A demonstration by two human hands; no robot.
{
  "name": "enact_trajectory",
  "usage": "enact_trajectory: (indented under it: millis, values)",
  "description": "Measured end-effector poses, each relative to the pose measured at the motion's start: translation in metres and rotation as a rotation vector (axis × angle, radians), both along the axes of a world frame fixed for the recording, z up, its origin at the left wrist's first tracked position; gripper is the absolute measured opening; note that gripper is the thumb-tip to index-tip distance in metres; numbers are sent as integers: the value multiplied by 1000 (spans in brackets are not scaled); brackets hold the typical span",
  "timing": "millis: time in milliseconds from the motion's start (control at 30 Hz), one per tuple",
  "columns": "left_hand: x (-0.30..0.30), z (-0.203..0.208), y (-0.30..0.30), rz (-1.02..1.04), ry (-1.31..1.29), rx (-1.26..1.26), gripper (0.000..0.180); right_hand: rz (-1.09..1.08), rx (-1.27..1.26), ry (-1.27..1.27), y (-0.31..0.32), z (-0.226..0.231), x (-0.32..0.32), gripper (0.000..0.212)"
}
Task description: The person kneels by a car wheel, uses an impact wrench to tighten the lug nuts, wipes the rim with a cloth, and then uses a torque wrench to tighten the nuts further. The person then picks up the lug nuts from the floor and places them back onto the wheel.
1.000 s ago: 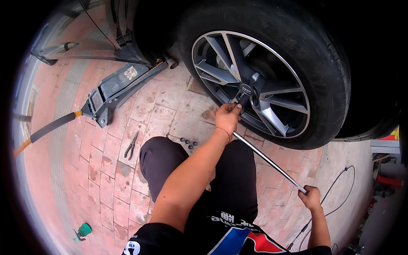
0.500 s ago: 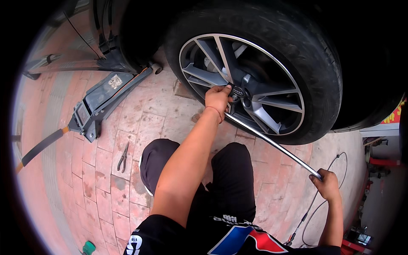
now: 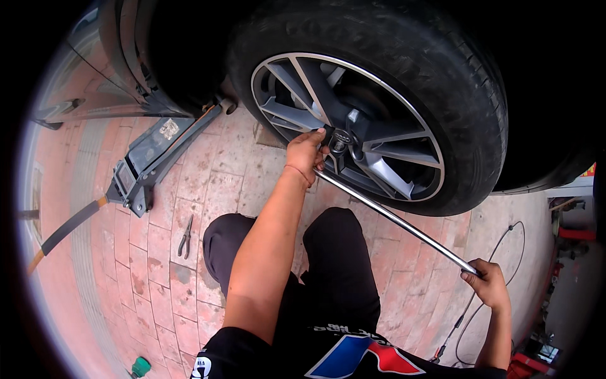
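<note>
A long chrome bar, which looks like a breaker bar [image 3: 394, 218], slants across in front of a car wheel [image 3: 435, 136] with split silver and dark spokes. Its far end is in my left hand [image 3: 306, 155], close beside the wheel's hub, thumb up and fingers curled round it. The bar's head is mostly hidden by those fingers, so I cannot tell whether it sits on a wheel bolt. Lower right, my right hand [image 3: 489, 284] wraps round the other end of the bar. The dark centre cap [image 3: 342, 136] shows just right of my left fingertips.
A grey floor jack [image 3: 151, 148] reaches under the dark car body at left, its long handle [image 3: 69, 224] toward me. Pliers [image 3: 185, 237] lie on the pink paving near my knee. A thin cable [image 3: 467, 312] loops at right, and a green object [image 3: 141, 366] sits lower left.
My left hand has drawn slightly left, away from the hub, with the bar's end. The right hand sits a little lower, still gripping. The whole view has shifted slightly.
</note>
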State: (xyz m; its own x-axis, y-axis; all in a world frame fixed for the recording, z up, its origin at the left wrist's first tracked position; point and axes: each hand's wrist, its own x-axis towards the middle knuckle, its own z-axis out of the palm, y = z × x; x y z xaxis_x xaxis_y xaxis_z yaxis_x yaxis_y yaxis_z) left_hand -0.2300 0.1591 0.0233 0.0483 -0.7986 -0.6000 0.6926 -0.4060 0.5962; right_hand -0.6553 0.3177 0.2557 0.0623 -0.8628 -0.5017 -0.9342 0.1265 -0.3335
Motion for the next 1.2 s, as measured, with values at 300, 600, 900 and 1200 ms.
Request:
enact_trajectory:
  millis: [300,600,900,1200]
  values:
    - [-6,-5,-18,-79,87,8,21,126,367,246,-39,91,60,27]
    - [-11,7,-15,-84,-119,43,23,320,124,330,-23,50,36,23]
    - [-8,3,-3,-60,-102,77,24,270,197,256,-26,43,37,25]
    - [3,0,15,-88,-32,99,24,447,-62,602,-26,116,105,20]
